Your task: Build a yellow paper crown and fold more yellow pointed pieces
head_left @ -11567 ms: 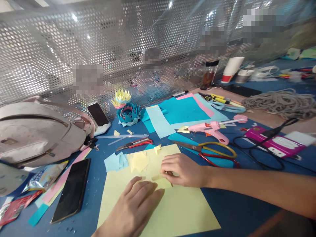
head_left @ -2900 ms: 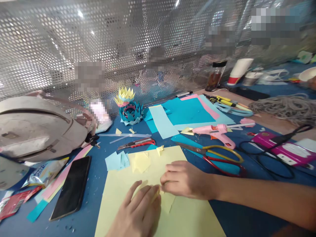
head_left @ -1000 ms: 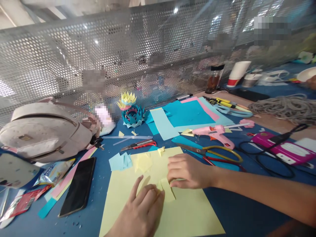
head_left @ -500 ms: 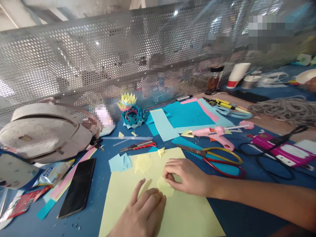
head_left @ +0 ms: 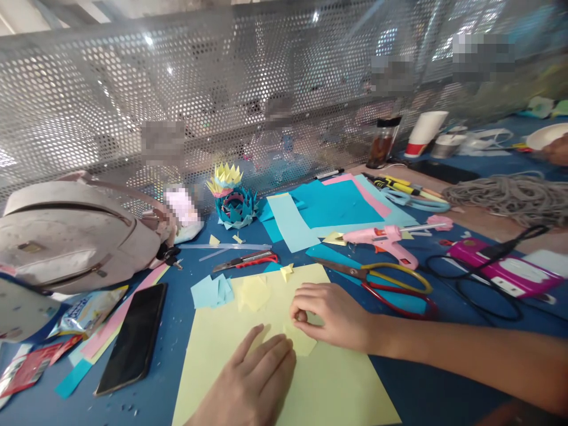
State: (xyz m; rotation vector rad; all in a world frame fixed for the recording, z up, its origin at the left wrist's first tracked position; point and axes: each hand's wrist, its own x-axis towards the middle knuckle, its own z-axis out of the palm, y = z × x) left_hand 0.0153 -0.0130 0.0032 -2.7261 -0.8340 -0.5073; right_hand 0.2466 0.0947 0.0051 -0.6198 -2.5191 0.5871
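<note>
A large pale yellow sheet lies on the blue table before me. On it rests a small yellow paper piece, hard to tell apart from the sheet. My right hand has its fingers curled and pinched at the top edge of that piece. My left hand lies flat beside it, fingers stretched out, the fingertips close to the piece's left edge. Farther up the sheet are more yellow paper squares, some light blue squares and a small folded yellow piece.
Scissors, a red utility knife and a pink glue gun lie beyond the sheet. A pointed paper model stands behind. Left are a phone and a backpack; right, a magenta power strip with black cable.
The view has shifted slightly. My left hand's fingers have straightened and flattened somewhat. My right hand stays pinched at the small yellow piece, with more of its lower corner showing.
</note>
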